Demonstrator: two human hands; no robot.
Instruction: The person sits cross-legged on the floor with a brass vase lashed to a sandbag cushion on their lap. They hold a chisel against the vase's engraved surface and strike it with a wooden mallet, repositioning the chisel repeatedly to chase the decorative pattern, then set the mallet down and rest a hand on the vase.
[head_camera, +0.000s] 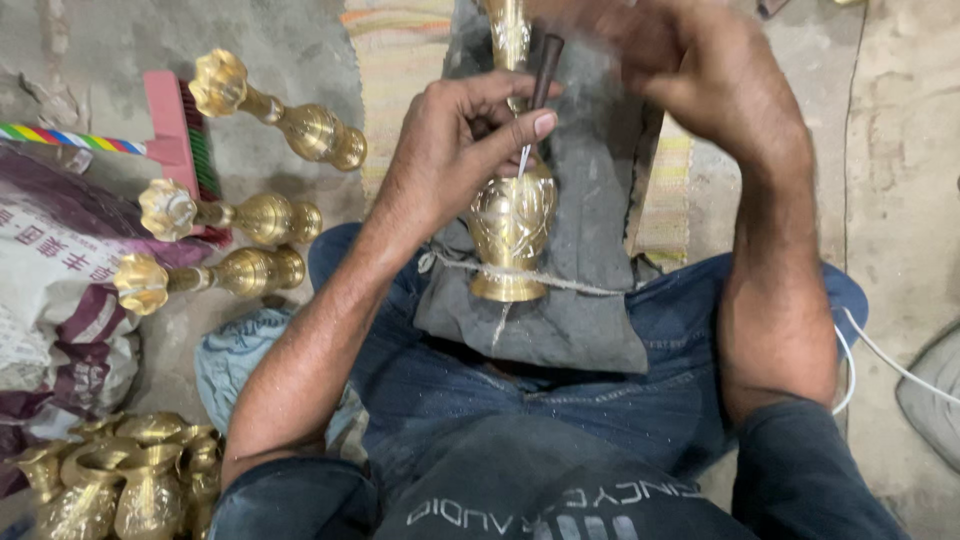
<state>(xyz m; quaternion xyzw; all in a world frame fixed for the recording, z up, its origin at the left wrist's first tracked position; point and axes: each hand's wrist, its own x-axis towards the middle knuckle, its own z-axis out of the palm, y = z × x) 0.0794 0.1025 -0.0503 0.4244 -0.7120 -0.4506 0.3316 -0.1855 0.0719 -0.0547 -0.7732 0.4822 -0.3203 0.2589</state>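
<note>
Our left hand (455, 150) curls closed around a slim engraving tool (540, 90), its dark handle rising past the thumb and its thin metal tip pressed down onto the shoulder of a brass vase (512, 225). We see that vase lying along our lap, base toward us, resting on a grey cloth (560, 320) spread over our blue jeans (560, 390), with a pale string (560, 280) running across the cloth just over the vase's foot. Our right hand (690, 65) sits higher in the view, partly blurred, fingers bent inward and closed over the upper stem of the same vase; we cannot tell exactly how much of the neck it grips. Nearest to us on the left, beside our knee, a cluster of finished brass pots (120, 480) stands packed together on the floor. Farther out on that side, three tall brass vases (220, 215) lie on their sides, roughly parallel, flared scalloped mouths pointing left, near a printed sack (60, 290). Beyond them lies a pink brush (180, 130) with red and green bristles, and a rainbow-striped stick (70, 138). Under our legs, farther ahead, a striped woven mat (400, 50) covers the concrete floor (900, 150), and a white cable (880, 355) trails off to the right.
</note>
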